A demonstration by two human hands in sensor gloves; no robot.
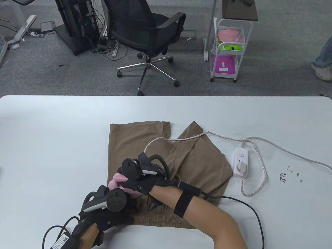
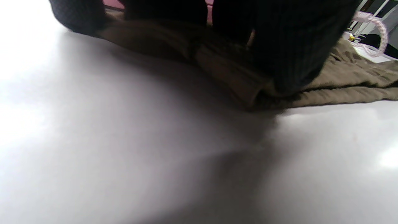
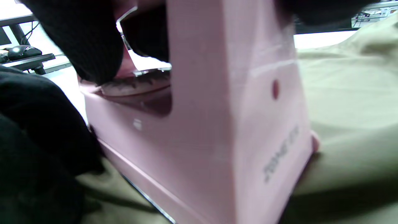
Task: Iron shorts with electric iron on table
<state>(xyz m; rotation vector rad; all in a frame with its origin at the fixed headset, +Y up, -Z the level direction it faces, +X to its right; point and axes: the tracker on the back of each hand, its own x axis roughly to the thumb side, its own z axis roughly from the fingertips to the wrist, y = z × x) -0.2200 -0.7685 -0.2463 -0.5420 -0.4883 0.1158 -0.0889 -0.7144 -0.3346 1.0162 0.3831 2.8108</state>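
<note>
Brown shorts [image 1: 155,145] lie spread on the white table [image 1: 52,135]. A pink electric iron [image 1: 116,181] stands on the shorts near their left side; it fills the right wrist view [image 3: 217,124]. My right hand [image 1: 140,181] grips the iron's handle from above. My left hand [image 1: 114,215] presses on the ribbed waistband [image 1: 166,220] at the near left edge of the shorts; the left wrist view shows its fingers [image 2: 295,46] on the waistband [image 2: 230,71]. The iron's braided cord [image 1: 181,138] runs across the shorts.
A white power strip [image 1: 241,162] lies right of the shorts with the iron's plug in it, and its grey cable [image 1: 298,157] leads off to the right. Small dark bits [image 1: 288,175] lie further right. An office chair [image 1: 147,31] and a white trolley [image 1: 228,49] stand beyond the table.
</note>
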